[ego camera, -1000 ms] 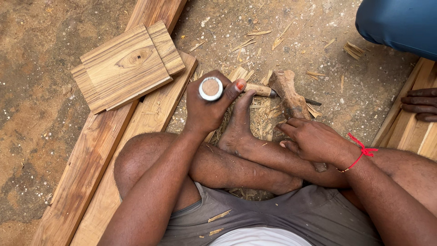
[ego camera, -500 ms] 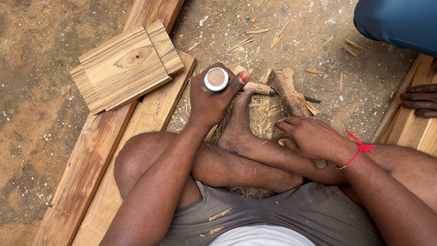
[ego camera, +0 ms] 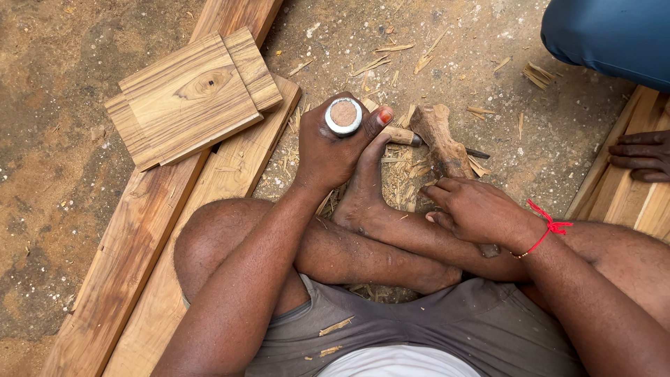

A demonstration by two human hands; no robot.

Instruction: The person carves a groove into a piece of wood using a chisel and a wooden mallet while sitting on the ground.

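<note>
Left side of frame: two long wooden planks, reddish-brown with straight grain, lie side by side on the sandy ground, running from the lower left up to the top centre. A stepped wooden block, pale, rectangular, with one dark knot in its raised middle panel, rests across them in the upper left.

Centre: left hand, closed in a full fist around a tool handle. The handle shows end-on, a round wooden core inside a bright metal ring. The thumb, with a red-tinted nail, lies along the right of the ring. A bare foot sits just below and right of this hand, over a scatter of wood shavings, thin, straw-coloured and splintery.

Centre right: a rough carved wood piece, brown, knobbly and irregular, lies on the ground among the shavings, with a dark thin tool blade showing beside it. Right hand, fingers curled and half closed, grips the lower end of this piece; a red thread wristband circles the wrist.

Right edge: another person's dark hand rests on pale planks; a blue-clad knee fills the upper right corner.
</note>
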